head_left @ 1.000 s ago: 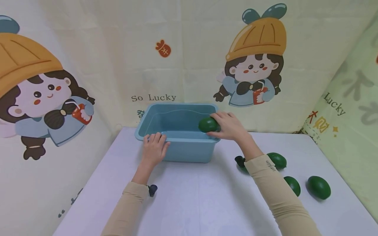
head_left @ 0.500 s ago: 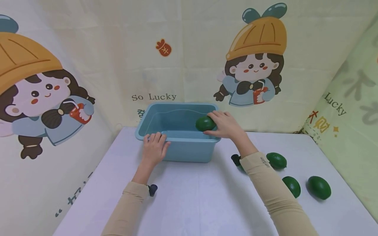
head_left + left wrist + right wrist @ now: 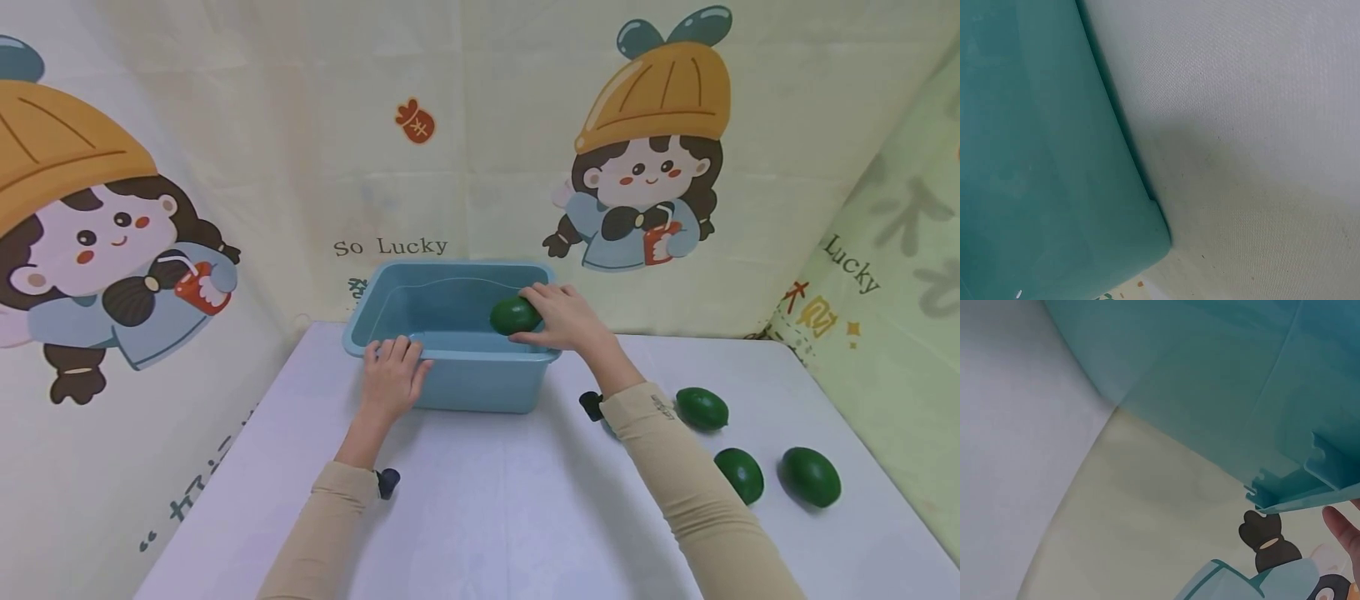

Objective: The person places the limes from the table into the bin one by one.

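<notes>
We read "So Lucky" on backdrop [image 3: 495, 183]; cuff print [image 3: 663, 407] likely lettering, too small. Right hand [image 3: 562, 318] fingers grip green fruit [image 3: 513, 317] at mouth of blue bin [image 3: 480, 385]; left hand [image 3: 390, 379] fingers hook near rim [image 3: 487, 357]

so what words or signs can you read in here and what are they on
"So Lucky", on the back cloth.
"Lucky", on the right-hand cloth.
"财" probably, in gold, same cloth.
Red character and grey ones there: too unclear.
Teal character behind the blue bin: partly hidden.
Characters low on the left-hand cloth: too slanted.
Red pouch print's mark: too small.
Right sleeve lettering: too small.
</notes>
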The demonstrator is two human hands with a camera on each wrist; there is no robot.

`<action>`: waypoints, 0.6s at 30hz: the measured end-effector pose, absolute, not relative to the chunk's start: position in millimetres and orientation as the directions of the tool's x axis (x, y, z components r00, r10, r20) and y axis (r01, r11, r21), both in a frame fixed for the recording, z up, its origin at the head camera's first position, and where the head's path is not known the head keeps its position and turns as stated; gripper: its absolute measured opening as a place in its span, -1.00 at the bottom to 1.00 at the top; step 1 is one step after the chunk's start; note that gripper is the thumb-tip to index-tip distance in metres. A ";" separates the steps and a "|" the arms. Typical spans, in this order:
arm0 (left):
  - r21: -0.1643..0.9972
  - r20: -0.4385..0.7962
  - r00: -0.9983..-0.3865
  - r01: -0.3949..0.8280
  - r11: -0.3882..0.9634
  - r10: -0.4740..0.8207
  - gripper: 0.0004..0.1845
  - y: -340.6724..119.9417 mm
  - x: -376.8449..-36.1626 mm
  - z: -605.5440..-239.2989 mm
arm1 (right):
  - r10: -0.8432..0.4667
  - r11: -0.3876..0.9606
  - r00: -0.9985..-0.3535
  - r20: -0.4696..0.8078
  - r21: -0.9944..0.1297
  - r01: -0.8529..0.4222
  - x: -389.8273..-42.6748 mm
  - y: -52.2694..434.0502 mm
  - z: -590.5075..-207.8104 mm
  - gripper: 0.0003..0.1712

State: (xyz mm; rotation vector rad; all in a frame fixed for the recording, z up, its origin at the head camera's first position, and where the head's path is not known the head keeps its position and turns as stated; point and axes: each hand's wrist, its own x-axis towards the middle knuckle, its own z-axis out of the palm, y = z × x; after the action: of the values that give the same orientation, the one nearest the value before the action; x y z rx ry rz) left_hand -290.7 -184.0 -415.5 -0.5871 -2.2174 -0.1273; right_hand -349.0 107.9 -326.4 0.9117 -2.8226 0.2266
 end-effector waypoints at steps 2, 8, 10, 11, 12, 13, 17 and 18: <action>-0.101 0.746 -0.554 0.454 0.885 0.369 -0.47 -184.1 -290.5 -415.3 | -0.564 0.803 -0.801 0.200 -0.091 -0.589 -349.7 106.4 -326.9 -0.14; -0.112 0.745 -0.554 0.445 0.888 0.371 -0.48 -183.9 -289.5 -414.5 | -0.560 0.806 -0.806 0.193 -0.102 -0.584 -350.9 101.3 -326.9 -0.15; -0.113 0.745 -0.555 0.441 0.890 0.370 -0.47 -184.0 -289.1 -414.4 | -0.559 0.806 -0.808 0.187 -0.104 -0.582 -351.6 99.9 -326.8 -0.15; -0.111 0.746 -0.554 0.442 0.890 0.369 -0.47 -184.0 -289.0 -414.3 | -0.559 0.807 -0.808 0.184 -0.102 -0.582 -352.0 99.3 -326.7 -0.15; -0.110 0.746 -0.555 0.441 0.891 0.367 -0.46 -184.0 -288.9 -414.3 | -0.560 0.807 -0.808 0.180 -0.100 -0.582 -352.5 98.7 -326.8 -0.14; -0.111 0.747 -0.556 0.439 0.892 0.366 -0.46 -183.9 -288.8 -414.2 | -0.561 0.808 -0.809 0.176 -0.097 -0.582 -353.2 98.2 -327.0 -0.14; -0.111 0.746 -0.555 0.440 0.891 0.368 -0.47 -184.0 -289.6 -415.0 | -0.560 0.811 -0.813 0.160 -0.090 -0.577 -355.8 96.7 -328.8 -0.13; -0.112 0.746 -0.555 0.440 0.891 0.369 -0.48 -184.0 -289.9 -415.3 | -0.560 0.811 -0.813 0.158 -0.092 -0.577 -356.5 96.3 -329.4 -0.13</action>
State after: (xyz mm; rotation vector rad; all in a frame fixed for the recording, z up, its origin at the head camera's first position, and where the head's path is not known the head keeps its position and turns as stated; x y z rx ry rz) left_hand -289.9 -184.0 -415.3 -0.5777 -2.2159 -0.1098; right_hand -356.5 96.3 -329.4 0.9056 -2.8717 0.2047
